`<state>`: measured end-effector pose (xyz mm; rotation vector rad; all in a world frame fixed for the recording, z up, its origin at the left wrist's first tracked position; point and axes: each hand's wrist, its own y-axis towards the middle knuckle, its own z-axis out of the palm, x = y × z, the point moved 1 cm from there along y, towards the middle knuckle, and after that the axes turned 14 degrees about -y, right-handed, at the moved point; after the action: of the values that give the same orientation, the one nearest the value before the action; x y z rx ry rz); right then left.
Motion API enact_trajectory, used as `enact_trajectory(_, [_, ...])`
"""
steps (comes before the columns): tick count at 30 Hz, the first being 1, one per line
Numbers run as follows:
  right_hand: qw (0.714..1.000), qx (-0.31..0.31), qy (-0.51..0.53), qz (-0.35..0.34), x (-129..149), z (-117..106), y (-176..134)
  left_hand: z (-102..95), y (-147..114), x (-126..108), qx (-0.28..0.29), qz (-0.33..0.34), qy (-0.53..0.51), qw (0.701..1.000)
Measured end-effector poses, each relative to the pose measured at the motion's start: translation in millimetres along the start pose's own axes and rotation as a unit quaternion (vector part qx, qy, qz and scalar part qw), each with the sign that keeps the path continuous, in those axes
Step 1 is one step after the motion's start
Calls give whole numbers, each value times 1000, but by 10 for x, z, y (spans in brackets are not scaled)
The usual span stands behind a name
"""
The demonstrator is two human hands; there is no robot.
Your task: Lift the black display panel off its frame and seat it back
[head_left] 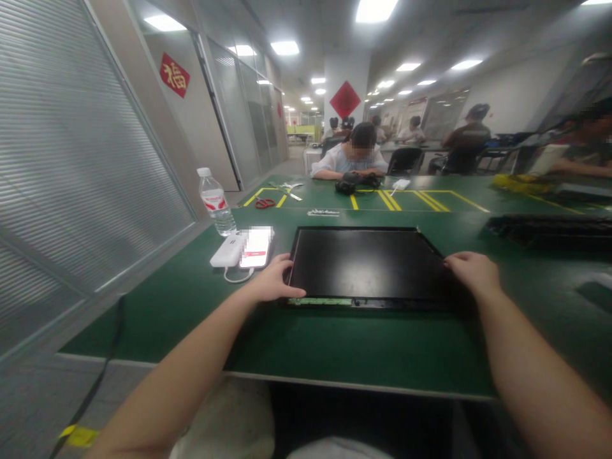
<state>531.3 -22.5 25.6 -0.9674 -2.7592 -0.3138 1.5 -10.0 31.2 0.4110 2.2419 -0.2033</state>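
Observation:
A flat black display panel [363, 262] with a thin dark frame lies in front of me on the green table. Along its near edge a strip of green circuit board [320, 301] is exposed. My left hand [277, 279] grips the panel's left side, the thumb resting on the near left corner and the fingers at the edge. On the right side, my right hand [473, 273] pinches the frame's edge between thumb and fingers. The undersides of the panel and the tips of some fingers are hidden.
To the left stand a water bottle [217, 204], a white power bank [225, 250] and a cabled phone [257, 247]. Red-handled scissors [265, 203] lie farther back. Dark frame parts [549, 233] lie at the right. Across the table [182, 319] a person [356, 156] leans forward.

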Motion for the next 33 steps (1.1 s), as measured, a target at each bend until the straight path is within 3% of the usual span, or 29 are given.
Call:
enact_trajectory(6, [999,-21,41,5,-66,79,80,-47,-29,-32,24,-8,-21,999])
enact_trajectory(14, [998,-32,48,-1,-95,140,130,107,55,42,-69,-8,-86,994])
enact_trajectory(22, [998,-40,54,-7,-107,192,149,204,70,14,-135,-4,-7,991])
enact_trajectory(33, [997,-33,72,15,-85,161,112,194,130,93,-147,-5,-26,989])
